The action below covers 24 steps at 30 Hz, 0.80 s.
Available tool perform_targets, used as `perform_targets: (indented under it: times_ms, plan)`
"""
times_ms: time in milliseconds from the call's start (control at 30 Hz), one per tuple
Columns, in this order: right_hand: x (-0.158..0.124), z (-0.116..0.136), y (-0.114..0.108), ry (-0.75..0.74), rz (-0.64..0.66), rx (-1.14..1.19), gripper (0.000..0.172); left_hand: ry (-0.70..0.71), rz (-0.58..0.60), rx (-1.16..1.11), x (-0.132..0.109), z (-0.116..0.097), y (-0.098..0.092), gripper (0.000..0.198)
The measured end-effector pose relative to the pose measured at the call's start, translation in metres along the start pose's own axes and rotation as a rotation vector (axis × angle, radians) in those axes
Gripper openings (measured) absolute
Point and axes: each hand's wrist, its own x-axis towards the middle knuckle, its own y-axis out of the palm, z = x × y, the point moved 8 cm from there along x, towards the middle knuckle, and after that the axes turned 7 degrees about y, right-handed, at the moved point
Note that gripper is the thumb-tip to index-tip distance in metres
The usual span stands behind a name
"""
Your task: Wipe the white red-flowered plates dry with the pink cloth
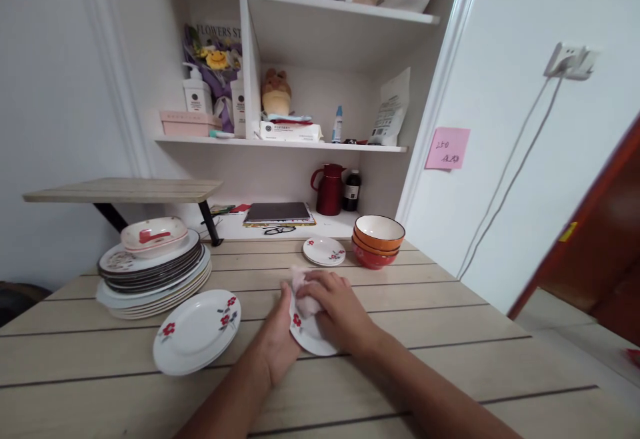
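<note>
A small white plate (320, 340) with red flowers is tilted up just over the table in front of me. My left hand (280, 339) grips its left edge, thumb on the near side. My right hand (336, 309) is closed on a crumpled white cloth (306, 304) and presses it against the plate's face, covering much of it. Left of my hands lie white oval plates (195, 332) with red flowers. Beyond them, small flowered plates (320, 251) sit stacked on the table, next to a stack of orange and red bowls (379, 242).
A tall stack of plates (155, 272) topped by a white dish (154, 235) stands at the left, beside a raised wooden stand (120, 189). At the back are a laptop (278, 211), glasses (280, 230), a red jug (330, 189) and a dark bottle (352, 191). Shelves rise above.
</note>
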Motion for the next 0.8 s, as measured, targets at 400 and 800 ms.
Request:
perform_targets:
  times_ms: [400,800]
  plan:
    - [-0.020,0.015,-0.003,-0.131,0.266,0.037,0.035,0.061,-0.035,0.006,-0.007,-0.012,0.001,0.059]
    - [-0.001,-0.024,-0.011,0.058,0.029,-0.188,0.042,0.111,-0.045,0.019,-0.001,-0.012,-0.003,0.056]
